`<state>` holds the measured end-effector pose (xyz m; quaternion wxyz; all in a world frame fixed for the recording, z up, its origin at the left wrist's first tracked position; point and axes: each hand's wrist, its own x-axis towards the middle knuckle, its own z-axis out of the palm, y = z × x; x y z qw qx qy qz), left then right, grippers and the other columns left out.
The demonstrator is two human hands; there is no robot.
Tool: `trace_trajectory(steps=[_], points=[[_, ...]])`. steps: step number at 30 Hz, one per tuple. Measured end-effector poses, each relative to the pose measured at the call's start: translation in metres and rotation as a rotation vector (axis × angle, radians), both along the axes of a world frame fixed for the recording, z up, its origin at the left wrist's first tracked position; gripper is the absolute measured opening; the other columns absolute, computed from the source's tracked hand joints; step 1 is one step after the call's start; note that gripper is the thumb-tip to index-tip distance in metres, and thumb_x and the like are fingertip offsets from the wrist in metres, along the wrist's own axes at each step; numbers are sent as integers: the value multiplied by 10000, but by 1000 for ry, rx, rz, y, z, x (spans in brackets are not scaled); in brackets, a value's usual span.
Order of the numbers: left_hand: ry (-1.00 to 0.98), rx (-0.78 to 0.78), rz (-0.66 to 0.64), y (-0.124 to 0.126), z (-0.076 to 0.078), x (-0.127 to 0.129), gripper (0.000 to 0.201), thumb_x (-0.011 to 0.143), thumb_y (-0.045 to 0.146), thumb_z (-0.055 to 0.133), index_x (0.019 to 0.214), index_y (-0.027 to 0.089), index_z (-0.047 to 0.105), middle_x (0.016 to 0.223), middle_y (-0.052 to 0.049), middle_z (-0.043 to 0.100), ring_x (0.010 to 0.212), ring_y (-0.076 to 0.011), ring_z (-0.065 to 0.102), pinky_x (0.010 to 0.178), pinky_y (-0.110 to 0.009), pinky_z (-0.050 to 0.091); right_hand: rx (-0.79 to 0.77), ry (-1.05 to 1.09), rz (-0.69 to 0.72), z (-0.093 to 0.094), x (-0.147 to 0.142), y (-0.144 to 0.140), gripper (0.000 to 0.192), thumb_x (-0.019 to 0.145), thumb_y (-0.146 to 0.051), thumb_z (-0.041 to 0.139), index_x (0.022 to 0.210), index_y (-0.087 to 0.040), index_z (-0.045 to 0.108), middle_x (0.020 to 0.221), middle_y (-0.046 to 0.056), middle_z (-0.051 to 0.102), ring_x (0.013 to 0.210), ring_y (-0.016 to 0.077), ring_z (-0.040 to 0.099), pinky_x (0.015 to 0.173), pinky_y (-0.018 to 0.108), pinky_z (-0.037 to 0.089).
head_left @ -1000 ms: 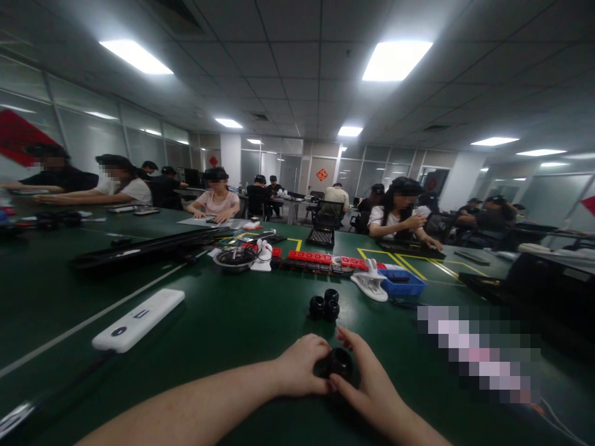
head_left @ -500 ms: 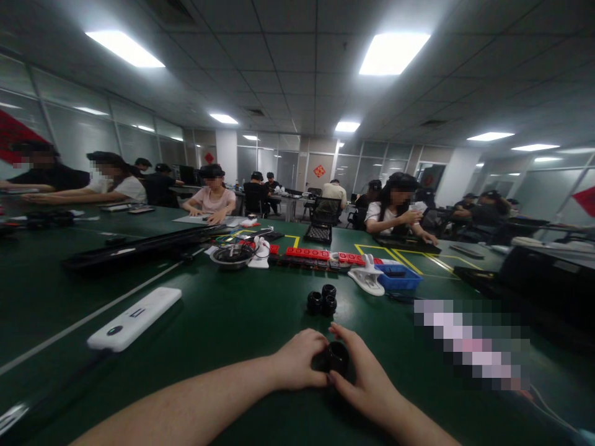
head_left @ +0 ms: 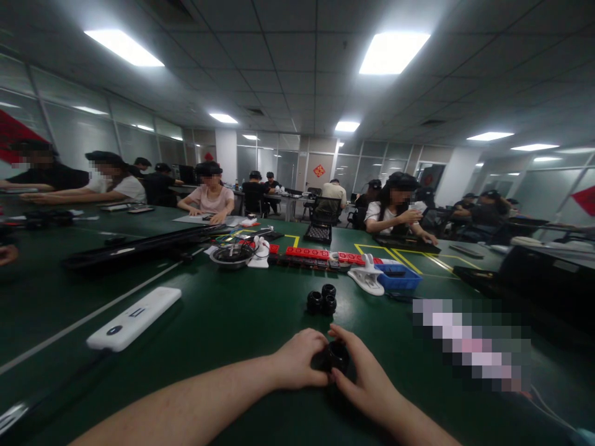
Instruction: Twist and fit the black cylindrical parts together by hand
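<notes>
Between my two hands is a short black cup-shaped part point(head_left: 339, 353), glossy and with a round opening on top. My left hand point(head_left: 301, 358) is closed about its left side, thumb low and fingers curled behind it. On the other side, my right hand point(head_left: 362, 367) curves round it with the thumb at the front and the fingers at the back. My hands hide much of the part's lower half. Just beyond them, three similar black round parts point(head_left: 321, 301) stand close together on the green table point(head_left: 223, 322).
To the left lies a white power strip point(head_left: 134, 319). Farther back are a metal bowl point(head_left: 231, 256), red strips point(head_left: 307, 253), white clamps point(head_left: 367, 277) and a blue bin point(head_left: 398, 277). A pixelated object point(head_left: 469, 344) lies right. Several people sit around the tables.
Both my hands stay in nearly the same place around the black part, with only a slight shift of the fingers. Another person's hand has come into view at the left edge.
</notes>
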<state>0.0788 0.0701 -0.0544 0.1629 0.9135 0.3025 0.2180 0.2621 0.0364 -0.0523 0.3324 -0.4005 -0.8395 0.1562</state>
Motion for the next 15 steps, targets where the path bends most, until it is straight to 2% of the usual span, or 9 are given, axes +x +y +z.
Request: trace_trajectory(steps=[5, 11, 15], points=[[15, 10, 5, -1, 0, -1, 346, 688, 350, 655, 963, 158, 571, 1018, -64, 561, 960, -225, 500, 846, -295, 410, -24, -10, -41, 2, 0, 0, 607, 712, -197, 567, 1266, -177, 320, 1219, 124, 463, 1115, 252, 454, 946, 434, 372], [27, 6, 5, 1, -1, 0, 348, 647, 288, 690, 949, 163, 571, 1003, -45, 567, 950, -220, 504, 849, -284, 404, -22, 6, -45, 2, -3, 2, 536, 725, -171, 549, 1222, -189, 348, 1084, 93, 519, 1012, 226, 510, 897, 403, 414], [23, 6, 8, 1, -2, 0, 324, 655, 288, 676, 939, 174, 568, 971, -33, 574, 938, -217, 509, 852, -291, 398, 16, 15, -7, 1, -1, 0, 531, 742, -134, 485, 1240, -190, 309, 1160, 107, 485, 1077, 221, 479, 938, 413, 387]])
